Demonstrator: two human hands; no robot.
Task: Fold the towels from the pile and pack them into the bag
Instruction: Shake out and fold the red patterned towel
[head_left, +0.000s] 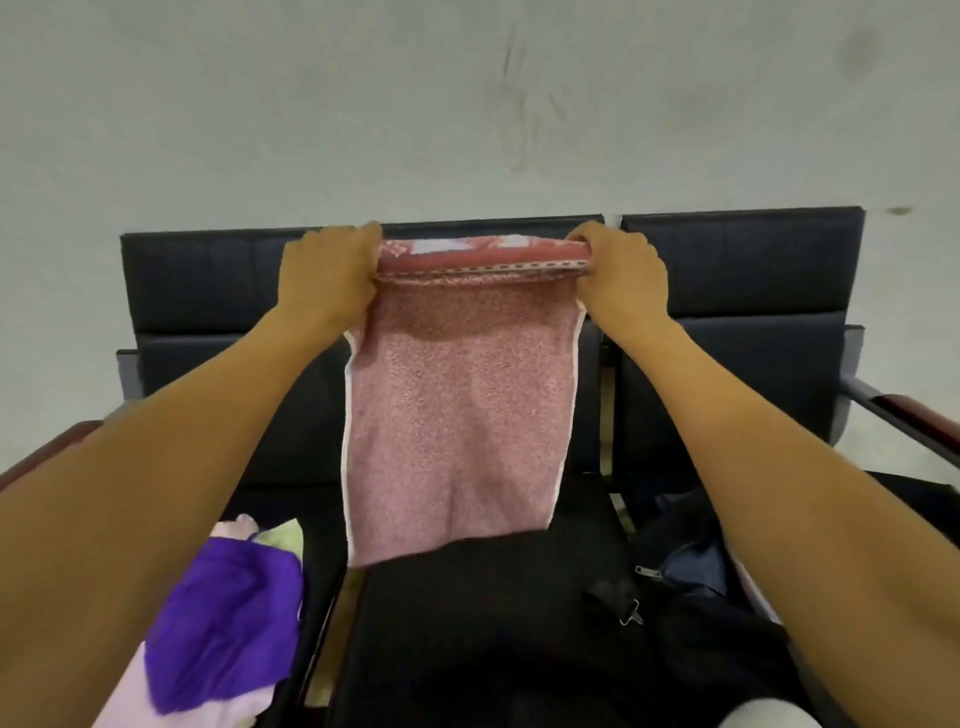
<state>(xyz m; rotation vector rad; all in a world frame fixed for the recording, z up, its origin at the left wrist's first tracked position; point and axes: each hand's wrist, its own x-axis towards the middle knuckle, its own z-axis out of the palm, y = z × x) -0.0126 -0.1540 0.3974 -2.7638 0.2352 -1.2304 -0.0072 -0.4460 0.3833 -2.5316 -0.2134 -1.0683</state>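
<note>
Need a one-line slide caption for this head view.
Left hand and right hand hold a pink towel up by its folded top edge above black seats.

body: left hand (324, 273) – bare, no ring | right hand (621, 278) – bare | forearms: unsleeved

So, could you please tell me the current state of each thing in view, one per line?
Pink towel: held up by its top edge, hanging down, top folded over.
Left hand: grips the towel's top left corner.
Right hand: grips the towel's top right corner.
Pile of towels: unfolded, heaped on the left seat, purple one on top.
Dark bag: lying on the right seat, unzipped.
</note>
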